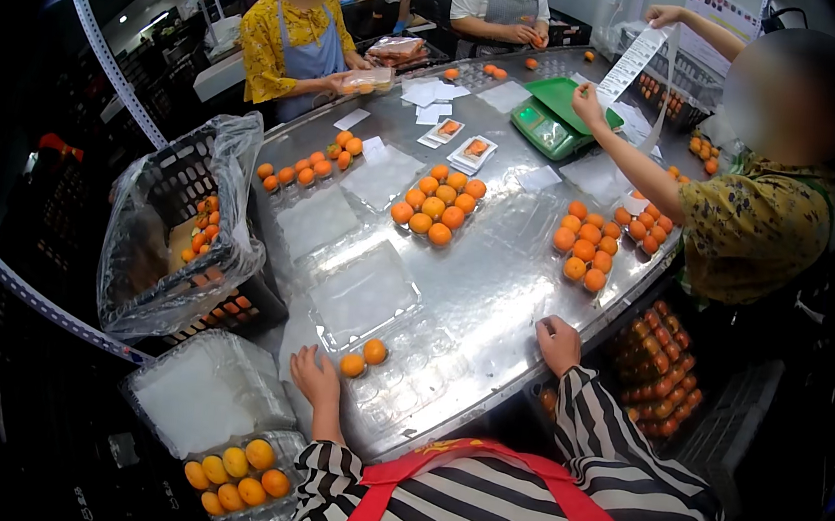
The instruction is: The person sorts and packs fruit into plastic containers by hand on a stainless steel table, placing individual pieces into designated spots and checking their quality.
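My left hand (316, 382) rests near the left edge of the metal table (487, 320), fingers a little apart and holding nothing visible. Just right of it, two orange fruits (352, 365) sit in the corner of a clear plastic tray (407, 372) with moulded hollows. My right hand (559, 343) lies at the table's near right edge with curled fingers; whether anything is inside them cannot be told. Beyond my hands stand a filled fruit tray (434, 206) at the middle and another filled tray (584, 250) at the right. An open clear clamshell lid (367, 293) lies flat behind the two fruits.
At left stand a plastic-lined black crate (186, 238) with fruit and, lower, an open clamshell (237, 478) of fruit. A green scale (563, 120) and cards (473, 153) are farther back. A co-worker at right holds a label strip (632, 63); stacked fruit packs (656, 366) stand below.
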